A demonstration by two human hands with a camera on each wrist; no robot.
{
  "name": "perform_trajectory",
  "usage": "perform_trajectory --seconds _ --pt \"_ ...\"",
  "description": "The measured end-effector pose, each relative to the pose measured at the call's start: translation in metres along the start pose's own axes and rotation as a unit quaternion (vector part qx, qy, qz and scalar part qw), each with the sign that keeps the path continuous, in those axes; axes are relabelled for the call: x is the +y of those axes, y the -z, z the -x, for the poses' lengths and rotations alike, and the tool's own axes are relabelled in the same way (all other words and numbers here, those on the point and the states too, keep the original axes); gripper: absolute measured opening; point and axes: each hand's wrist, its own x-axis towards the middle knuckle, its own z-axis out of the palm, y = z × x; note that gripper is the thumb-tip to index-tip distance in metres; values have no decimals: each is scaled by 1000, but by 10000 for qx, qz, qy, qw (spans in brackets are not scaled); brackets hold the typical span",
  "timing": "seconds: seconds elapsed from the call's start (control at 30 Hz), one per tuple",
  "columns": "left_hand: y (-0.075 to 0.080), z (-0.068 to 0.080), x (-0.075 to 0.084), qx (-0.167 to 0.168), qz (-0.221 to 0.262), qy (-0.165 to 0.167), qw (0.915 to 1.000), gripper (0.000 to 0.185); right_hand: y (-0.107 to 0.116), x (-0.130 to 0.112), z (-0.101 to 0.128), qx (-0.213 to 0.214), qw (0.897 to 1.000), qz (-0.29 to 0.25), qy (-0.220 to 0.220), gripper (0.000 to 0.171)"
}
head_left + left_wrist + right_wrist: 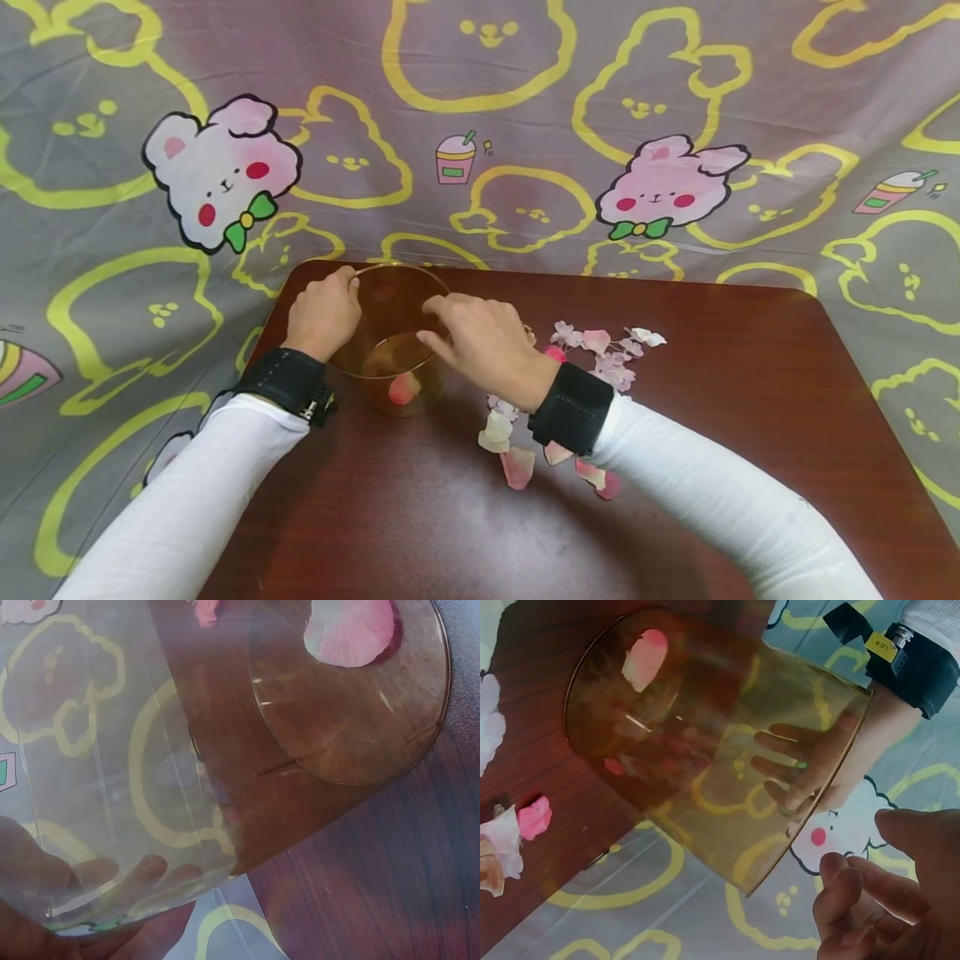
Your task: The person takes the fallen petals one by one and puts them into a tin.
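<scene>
Now we see the left hand [324,317] gripping the amber cup [390,342] to steady it, while the right hand [480,342] hovers over the rim, loosely curled, holding nothing, one petal [403,388] inside.

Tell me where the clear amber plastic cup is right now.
In the head view the clear amber plastic cup stands at the far left corner of the dark red wooden table, held by the left hand, left of the scattered pink petals.

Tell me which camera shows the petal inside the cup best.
The left wrist view: the petal fills the frame, large and sharp, on the cup bottom. The right wrist view shows it small through the tinted wall; the head view shows it small and low.
</scene>
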Motion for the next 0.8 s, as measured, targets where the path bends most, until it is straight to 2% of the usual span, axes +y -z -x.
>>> perform_trajectory --seconds 0.3,0.57,0.8 --pt "0 -1 -1 2 12 6 10000 32 0 17 16 182 9997 90 113 30" --pt "0 0 0 -9 54 35 10000 33 1 33 29 39 9999 -123 31 33" --pt "0 0 -1 16 48 11 10000 32 -4 51 40 -152 9993 -77 -346 35"
